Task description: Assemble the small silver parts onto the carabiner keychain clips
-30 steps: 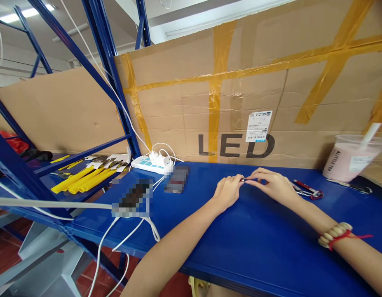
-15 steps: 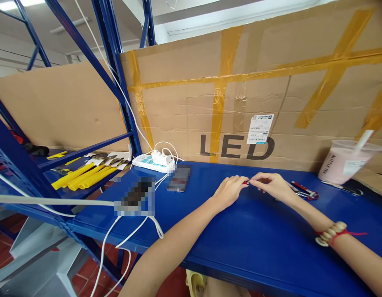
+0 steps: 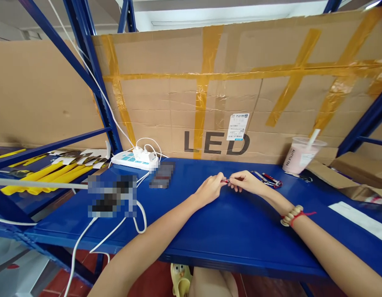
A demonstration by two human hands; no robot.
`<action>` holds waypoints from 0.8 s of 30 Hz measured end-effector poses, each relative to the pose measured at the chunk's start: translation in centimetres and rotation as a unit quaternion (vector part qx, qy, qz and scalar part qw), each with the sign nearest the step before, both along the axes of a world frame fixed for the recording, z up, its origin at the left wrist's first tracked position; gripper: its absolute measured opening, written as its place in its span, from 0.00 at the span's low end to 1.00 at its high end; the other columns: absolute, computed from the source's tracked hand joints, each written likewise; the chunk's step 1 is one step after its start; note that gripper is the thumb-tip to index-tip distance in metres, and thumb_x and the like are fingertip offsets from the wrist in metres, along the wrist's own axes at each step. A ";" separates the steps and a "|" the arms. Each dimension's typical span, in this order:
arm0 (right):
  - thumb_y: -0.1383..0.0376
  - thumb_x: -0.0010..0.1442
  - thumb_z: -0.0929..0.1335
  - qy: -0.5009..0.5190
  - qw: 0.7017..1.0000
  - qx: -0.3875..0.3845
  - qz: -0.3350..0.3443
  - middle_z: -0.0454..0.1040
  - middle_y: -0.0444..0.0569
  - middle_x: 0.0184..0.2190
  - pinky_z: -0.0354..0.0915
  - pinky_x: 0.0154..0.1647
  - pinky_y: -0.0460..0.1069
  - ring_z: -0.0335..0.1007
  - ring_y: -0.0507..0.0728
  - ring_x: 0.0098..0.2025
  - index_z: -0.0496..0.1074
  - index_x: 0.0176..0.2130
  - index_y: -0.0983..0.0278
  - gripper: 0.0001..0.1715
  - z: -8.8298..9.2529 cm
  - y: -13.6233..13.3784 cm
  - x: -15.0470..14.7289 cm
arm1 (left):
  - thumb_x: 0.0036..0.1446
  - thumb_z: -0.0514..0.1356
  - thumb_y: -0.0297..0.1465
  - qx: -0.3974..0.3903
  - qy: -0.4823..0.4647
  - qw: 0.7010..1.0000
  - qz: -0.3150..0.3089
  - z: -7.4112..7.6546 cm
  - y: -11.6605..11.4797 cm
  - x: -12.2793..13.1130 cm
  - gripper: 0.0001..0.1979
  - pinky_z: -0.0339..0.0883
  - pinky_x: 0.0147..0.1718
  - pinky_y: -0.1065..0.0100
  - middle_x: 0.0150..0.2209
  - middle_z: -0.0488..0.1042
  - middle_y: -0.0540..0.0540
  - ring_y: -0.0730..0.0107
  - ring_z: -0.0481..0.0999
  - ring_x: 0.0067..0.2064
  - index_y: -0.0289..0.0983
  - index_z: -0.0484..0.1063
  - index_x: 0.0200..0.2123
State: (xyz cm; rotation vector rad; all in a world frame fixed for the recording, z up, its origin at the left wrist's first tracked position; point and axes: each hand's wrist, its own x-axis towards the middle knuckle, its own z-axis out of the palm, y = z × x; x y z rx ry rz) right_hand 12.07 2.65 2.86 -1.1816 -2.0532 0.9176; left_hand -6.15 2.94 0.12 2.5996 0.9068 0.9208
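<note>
One small red piece [image 3: 225, 181]: showing between both hands, well left of the cup [image 3: 294, 159]; its long axis is running roughly crosswise, from hand to hand. What it is, too small to tell.
Left hand [image 3: 210, 189]: pinching the piece's left end, so the piece is pointing out to the right of this grip; this hand is lying farther from the cup.
Right hand [image 3: 245, 183]: coming in from the cup's side and nearer to it, fingertips bunching narrowly at the piece's right end; whether gripping or only touching, I cannot tell.
Slim tools [image 3: 267, 179]: lying just left of the cup.
Power strip [image 3: 133, 160]: resting far left of the cup.
White paper [image 3: 359, 220]: lying right of the cup, closer to the person; it is showing now, unlike half a second ago, as the view is swinging rightward. The hands are keeping nearly the same place relative to the cup.
</note>
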 end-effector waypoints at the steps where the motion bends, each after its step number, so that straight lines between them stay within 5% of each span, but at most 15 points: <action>1: 0.47 0.51 0.64 -0.002 1.000 0.007 0.003 0.67 0.45 0.18 0.60 0.18 0.44 0.63 0.48 0.19 0.70 0.24 0.67 0.25 0.0 -0.1 0.0 | 0.63 0.47 0.27 0.004 0.000 1.000 -0.003 0.0 0.1 0.0 0.03 0.65 0.41 0.67 0.40 0.73 0.44 0.66 0.73 0.42 0.38 0.58 0.35; 9: 0.43 0.50 0.63 0.002 1.000 -0.017 0.002 0.60 0.41 0.14 0.55 0.17 0.44 0.56 0.47 0.17 0.65 0.20 0.66 0.30 0.0 -0.3 -0.5 | 0.61 0.48 0.25 0.054 0.011 0.998 0.008 0.0 0.2 0.2 0.06 0.65 0.38 0.68 0.33 0.73 0.46 0.67 0.73 0.36 0.37 0.59 0.31; 16: 0.39 0.45 0.63 0.035 0.998 -0.046 -0.002 0.59 0.40 0.13 0.55 0.15 0.44 0.54 0.46 0.15 0.63 0.19 0.66 0.32 -0.8 0.3 -0.6 | 0.61 0.49 0.25 0.031 0.013 0.999 0.033 -0.1 0.2 0.2 0.06 0.65 0.41 0.68 0.38 0.73 0.46 0.67 0.73 0.41 0.37 0.62 0.41; 24: 0.42 0.49 0.63 -0.014 1.000 -0.001 -0.019 0.61 0.40 0.14 0.55 0.16 0.44 0.56 0.47 0.15 0.66 0.21 0.66 0.29 -1.3 0.3 -0.8 | 0.61 0.48 0.25 0.033 0.069 0.994 0.079 0.2 -0.1 0.4 0.07 0.65 0.40 0.69 0.37 0.73 0.46 0.68 0.73 0.40 0.37 0.64 0.38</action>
